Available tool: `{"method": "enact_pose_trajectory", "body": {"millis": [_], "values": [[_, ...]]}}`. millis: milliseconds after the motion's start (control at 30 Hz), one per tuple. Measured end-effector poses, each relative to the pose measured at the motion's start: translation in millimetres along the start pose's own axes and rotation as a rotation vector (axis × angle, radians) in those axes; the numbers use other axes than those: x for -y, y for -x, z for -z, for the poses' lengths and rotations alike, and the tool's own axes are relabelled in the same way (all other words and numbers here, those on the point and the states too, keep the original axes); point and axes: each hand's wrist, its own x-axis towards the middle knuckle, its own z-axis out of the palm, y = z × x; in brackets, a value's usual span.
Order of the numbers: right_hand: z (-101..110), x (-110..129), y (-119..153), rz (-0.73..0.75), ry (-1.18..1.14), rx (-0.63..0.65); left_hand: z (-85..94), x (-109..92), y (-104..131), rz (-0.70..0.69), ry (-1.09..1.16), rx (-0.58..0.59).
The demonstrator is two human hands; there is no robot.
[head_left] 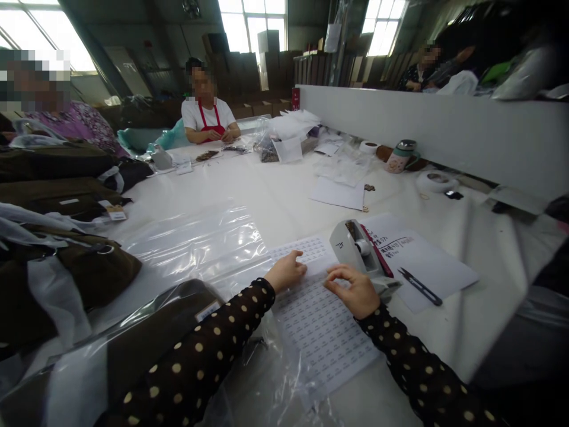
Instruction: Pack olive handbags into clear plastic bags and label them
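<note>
A sheet of small printed labels [326, 332] lies on the white table in front of me. My left hand [287, 271] rests at its upper left part, fingers bent; whatever they hold, if anything, is too small to tell. My right hand [353, 289] is over the sheet's right side, thumb and forefinger brought together in a pinch; what is between them cannot be made out. Just beyond it stands a grey tape dispenser [355, 246]. Black thread snips [420, 286] lie on a white paper with handwriting [435, 261], to the right.
Brown bags [71, 267] are piled at the left, beside clear plastic bags [200, 243]. A person in a red apron [211, 118] sits across the table [284, 196]. A cup [401, 156] and tape rolls [438, 181] stand by a white partition [427, 124].
</note>
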Motion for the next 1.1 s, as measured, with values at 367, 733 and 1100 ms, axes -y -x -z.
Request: {"method": "enact_pose_trajectory", "body": {"millis": [367,733,1100], "values": [[-35.8,113.2,-10.4,-0.458,-0.573,0.352,58.0,-16.0,241.1,-0.648,-0.611,-0.163],[-237.5,284.9,-20.5,-0.006,-0.032,1.15,75.5,146.5,363.2,-0.016,-0.651,-0.909],[-343.3,300.8,-20.1,0.208,0.576,1.192,73.4,174.3,355.5,0.035,-0.564,-0.85]]}}
